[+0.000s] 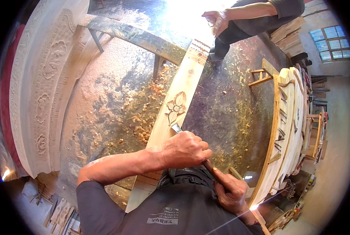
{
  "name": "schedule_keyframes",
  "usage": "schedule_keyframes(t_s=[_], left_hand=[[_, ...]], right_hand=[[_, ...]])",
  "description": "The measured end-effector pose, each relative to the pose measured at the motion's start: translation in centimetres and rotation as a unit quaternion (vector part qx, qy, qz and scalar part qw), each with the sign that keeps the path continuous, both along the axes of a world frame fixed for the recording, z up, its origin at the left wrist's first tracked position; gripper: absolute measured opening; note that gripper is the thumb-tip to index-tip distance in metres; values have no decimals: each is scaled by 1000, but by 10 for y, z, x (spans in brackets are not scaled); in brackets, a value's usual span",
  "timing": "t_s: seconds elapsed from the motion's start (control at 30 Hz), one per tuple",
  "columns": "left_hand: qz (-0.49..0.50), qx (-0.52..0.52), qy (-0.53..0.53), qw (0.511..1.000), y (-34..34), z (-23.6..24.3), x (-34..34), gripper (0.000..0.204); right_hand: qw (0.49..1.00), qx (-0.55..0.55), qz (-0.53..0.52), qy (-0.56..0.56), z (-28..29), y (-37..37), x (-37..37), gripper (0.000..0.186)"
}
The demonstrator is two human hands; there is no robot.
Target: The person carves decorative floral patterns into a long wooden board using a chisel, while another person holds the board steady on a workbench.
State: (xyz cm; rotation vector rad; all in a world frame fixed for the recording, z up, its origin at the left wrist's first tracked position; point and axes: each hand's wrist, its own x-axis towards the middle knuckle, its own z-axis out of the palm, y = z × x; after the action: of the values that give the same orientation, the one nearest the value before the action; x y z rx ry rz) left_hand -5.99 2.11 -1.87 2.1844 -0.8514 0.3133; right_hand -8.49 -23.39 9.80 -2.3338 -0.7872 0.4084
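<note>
A long pale wooden board (186, 80) runs from beneath my body away toward the far right. Carved into it is a flower (176, 107) with several petals. My left hand (184, 149) is wrapped round the lower shaft of a carving chisel (176, 127), whose metal blade meets the wood just below the flower's lowest petal. Behind it, my right hand (231, 192) grips the dark wooden handle (208, 166) near its end, close to my waist. The chisel slants from lower right up to the board.
At the board's far end another person's hand (219, 22) grips something I cannot make out. A bench (139, 37) supports the board. Large carved panels (46, 78) stand at left. Several tools lie on a pale wooden bench (288, 113) at right. Shavings (143, 127) litter the floor.
</note>
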Motion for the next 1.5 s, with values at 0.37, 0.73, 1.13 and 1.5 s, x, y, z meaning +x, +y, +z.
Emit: schedule_keyframes(t_s=[0.37,0.73,1.13,1.5], left_hand=[[-64,-93,65,991,27,11,3,40],[-79,-155,93,980,19,2,10,44],[-55,-146,98,983,12,3,5,51],[-31,-88,2,996,11,8,6,49]], right_hand=[[999,-18,23,-33,5,2,7,56],[998,-34,34,-50,13,11,10,54],[995,-53,40,-69,8,12,10,55],[996,-31,26,-84,-1,5,13,52]])
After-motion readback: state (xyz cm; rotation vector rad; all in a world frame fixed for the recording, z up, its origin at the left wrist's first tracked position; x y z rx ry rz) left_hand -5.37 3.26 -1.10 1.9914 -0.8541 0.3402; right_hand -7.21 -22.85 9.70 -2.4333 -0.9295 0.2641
